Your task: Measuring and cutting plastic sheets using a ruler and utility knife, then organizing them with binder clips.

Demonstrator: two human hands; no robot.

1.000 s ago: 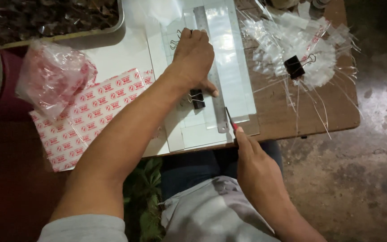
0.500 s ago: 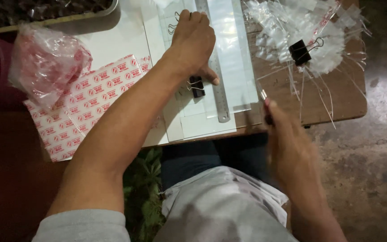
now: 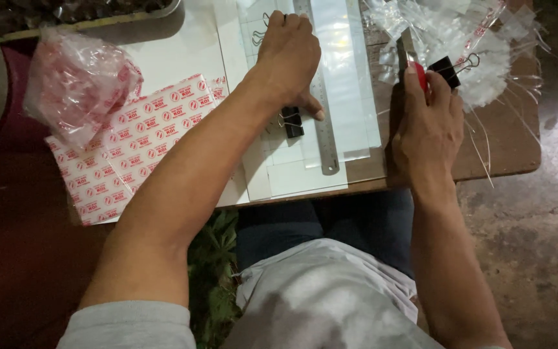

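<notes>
Cutting step: left hand point(image 3: 289, 55) presses the steel ruler point(image 3: 318, 97) onto clear plastic sheets point(image 3: 347, 77); right hand point(image 3: 427, 119), clamped on a red-handled knife point(image 3: 411, 61), must meet the ruler's edge.

Brown wooden worktop point(image 3: 498, 152) carries white sheets point(image 3: 182, 52) at twelve o'clock, red-printed wrappers point(image 3: 137, 142) at nine, clear plastic scraps point(image 3: 485, 58) at two

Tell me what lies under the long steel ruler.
Under the long steel ruler lie clear plastic sheets on white paper. The left hand presses its upper part, hiding what is beneath there. The wooden table shows only beyond the paper.
</notes>
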